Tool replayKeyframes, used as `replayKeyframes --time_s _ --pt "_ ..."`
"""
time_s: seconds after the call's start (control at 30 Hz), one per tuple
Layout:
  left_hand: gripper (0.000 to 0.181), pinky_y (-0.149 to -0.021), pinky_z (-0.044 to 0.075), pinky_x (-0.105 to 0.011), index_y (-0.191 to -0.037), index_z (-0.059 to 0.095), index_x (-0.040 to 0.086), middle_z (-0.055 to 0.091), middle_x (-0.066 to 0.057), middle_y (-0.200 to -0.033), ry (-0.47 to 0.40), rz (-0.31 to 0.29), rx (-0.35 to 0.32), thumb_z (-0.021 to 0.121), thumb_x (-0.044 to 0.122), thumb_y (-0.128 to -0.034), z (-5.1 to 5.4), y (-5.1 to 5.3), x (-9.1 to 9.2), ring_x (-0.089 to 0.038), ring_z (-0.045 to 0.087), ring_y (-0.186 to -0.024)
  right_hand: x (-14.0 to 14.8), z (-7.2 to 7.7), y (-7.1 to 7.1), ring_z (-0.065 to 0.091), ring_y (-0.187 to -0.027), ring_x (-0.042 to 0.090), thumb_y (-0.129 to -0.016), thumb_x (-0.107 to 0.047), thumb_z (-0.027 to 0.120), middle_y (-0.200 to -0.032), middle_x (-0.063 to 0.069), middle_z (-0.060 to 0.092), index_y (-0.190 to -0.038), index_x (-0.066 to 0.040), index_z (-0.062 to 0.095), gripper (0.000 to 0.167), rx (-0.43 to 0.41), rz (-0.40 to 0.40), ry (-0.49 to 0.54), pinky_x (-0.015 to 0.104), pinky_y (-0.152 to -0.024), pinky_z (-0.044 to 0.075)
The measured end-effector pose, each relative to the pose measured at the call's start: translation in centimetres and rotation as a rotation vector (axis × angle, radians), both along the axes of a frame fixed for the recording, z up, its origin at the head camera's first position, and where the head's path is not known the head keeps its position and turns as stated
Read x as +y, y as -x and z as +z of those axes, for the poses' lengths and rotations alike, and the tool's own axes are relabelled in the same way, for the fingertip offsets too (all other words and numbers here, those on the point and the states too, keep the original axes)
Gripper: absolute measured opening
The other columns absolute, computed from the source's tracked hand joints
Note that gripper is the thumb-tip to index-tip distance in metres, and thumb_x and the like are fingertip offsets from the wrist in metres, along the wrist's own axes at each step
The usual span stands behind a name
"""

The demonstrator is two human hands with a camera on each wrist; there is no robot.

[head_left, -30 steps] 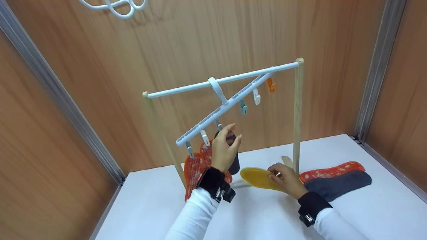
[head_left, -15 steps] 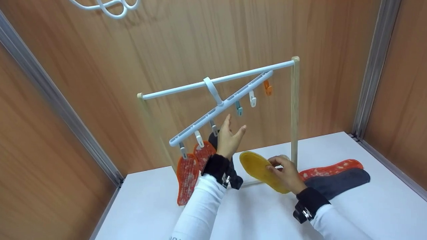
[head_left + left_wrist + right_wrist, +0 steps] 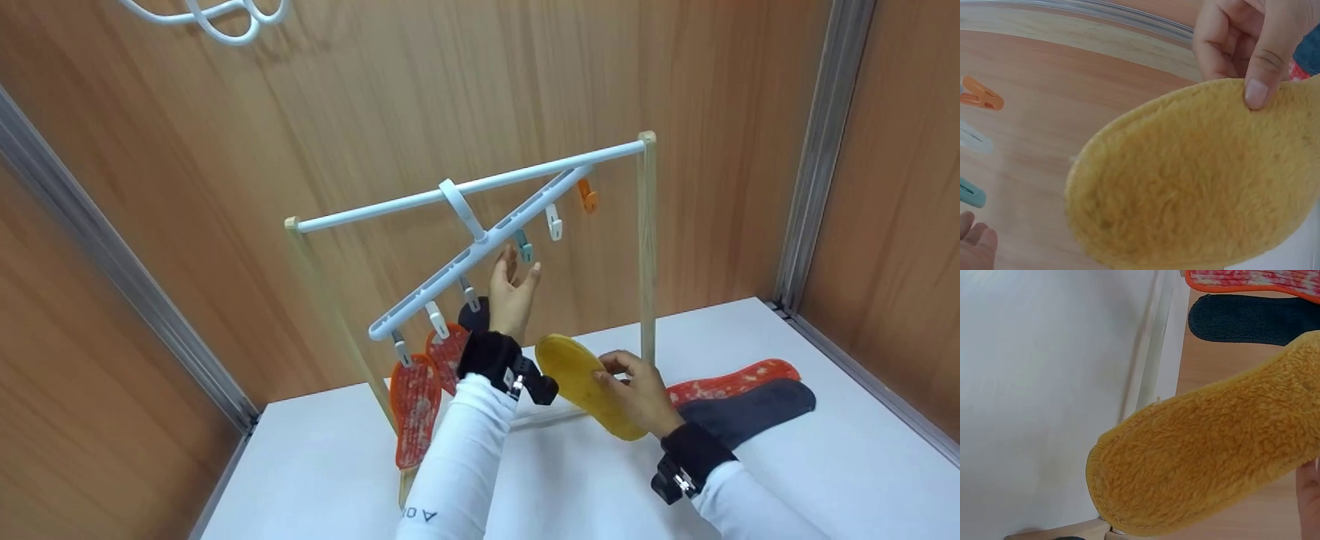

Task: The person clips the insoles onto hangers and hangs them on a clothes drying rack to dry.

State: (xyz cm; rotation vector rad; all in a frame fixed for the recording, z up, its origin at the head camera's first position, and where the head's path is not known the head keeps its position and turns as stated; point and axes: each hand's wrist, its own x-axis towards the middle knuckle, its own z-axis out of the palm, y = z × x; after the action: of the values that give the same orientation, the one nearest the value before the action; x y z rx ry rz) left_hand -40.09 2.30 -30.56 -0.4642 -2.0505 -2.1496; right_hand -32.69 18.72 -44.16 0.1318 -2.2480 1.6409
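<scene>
My right hand (image 3: 637,394) pinches a fuzzy yellow insole (image 3: 574,379) by its edge, thumb on the near face. The insole is tilted up in front of the rack. My left hand (image 3: 512,304) is raised just below a teal clip (image 3: 525,249) on a pale blue hanger (image 3: 442,281). In the left wrist view its fingertips sit near the teal clip (image 3: 971,193), with a small gap. From the hanger's left clips hang a red patterned insole (image 3: 416,412), a second red insole (image 3: 448,352) and a dark insole (image 3: 475,313), the latter two partly behind my left arm.
The hanger hooks over the bar (image 3: 375,214) of a wooden-legged rack. A white clip (image 3: 554,223) and an orange clip (image 3: 588,196) hold nothing. On the white table (image 3: 315,450), a red insole (image 3: 735,380) and a dark grey insole (image 3: 750,411) lie at right.
My left hand has moved up from beside the dark hanging insole towards the teal clip. The yellow insole has turned from nearly flat to more upright in my right hand. The view shifted slightly.
</scene>
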Motion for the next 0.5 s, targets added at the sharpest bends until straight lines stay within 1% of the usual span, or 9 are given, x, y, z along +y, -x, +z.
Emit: replayKeyframes --time_s 0.1,0.23,0.3,0.4,0.5 --pt "0.059 -0.109 0.032 -0.035 -0.147 0.029 0.010 0.033 -0.007 -0.150 -0.067 -0.002 -0.016 0.055 0.019 -0.0958 0.1 0.1 0.1 -0.022 0.030 -0.138 -0.2 0.3 -0.1 0.054 -0.097 0.024 -0.089 -0.023 0.063 -0.105 0.013 0.060 -0.109 -0.004 0.062 0.028 -0.015 0.008 0.022 0.029 -0.088 0.045" --pt "0.055 -0.109 0.032 -0.036 -0.145 0.034 0.009 0.038 -0.009 -0.148 -0.139 0.006 -0.023 0.055 0.022 -0.0959 0.4 0.2 0.2 -0.023 0.034 -0.136 -0.6 0.9 -0.2 0.054 -0.099 0.024 -0.090 -0.022 0.062 -0.107 0.013 0.059 -0.111 -0.003 0.061 0.028 -0.031 0.028 0.047 0.032 -0.092 0.045" --pt "0.054 -0.109 0.032 -0.036 -0.144 0.035 0.008 0.040 -0.010 -0.147 -0.153 0.009 -0.020 0.054 0.023 -0.0964 0.6 0.2 0.3 -0.023 0.035 -0.136 -0.8 1.4 -0.4 0.054 -0.099 0.024 -0.091 -0.018 0.061 -0.107 0.014 0.059 -0.111 -0.002 0.061 0.026 -0.034 0.037 0.058 0.032 -0.093 0.046" --pt "0.051 -0.109 0.032 -0.035 -0.143 0.037 0.005 0.042 -0.010 -0.145 -0.163 0.020 -0.027 0.053 0.022 -0.0971 0.9 0.2 0.4 -0.023 0.037 -0.135 -1.3 2.6 -1.1 0.055 -0.098 0.025 -0.092 -0.012 0.059 -0.107 0.017 0.059 -0.111 0.001 0.060 0.024 -0.032 0.044 0.058 0.030 -0.091 0.047" --pt "0.048 -0.109 0.032 -0.035 -0.142 0.039 0.006 0.043 -0.010 -0.144 -0.175 0.034 -0.045 0.052 0.021 -0.0974 1.1 0.1 0.5 -0.022 0.038 -0.134 -1.5 3.4 -1.4 0.055 -0.098 0.026 -0.092 -0.011 0.059 -0.106 0.018 0.059 -0.111 0.003 0.060 0.024 -0.025 0.040 0.058 0.028 -0.090 0.048"
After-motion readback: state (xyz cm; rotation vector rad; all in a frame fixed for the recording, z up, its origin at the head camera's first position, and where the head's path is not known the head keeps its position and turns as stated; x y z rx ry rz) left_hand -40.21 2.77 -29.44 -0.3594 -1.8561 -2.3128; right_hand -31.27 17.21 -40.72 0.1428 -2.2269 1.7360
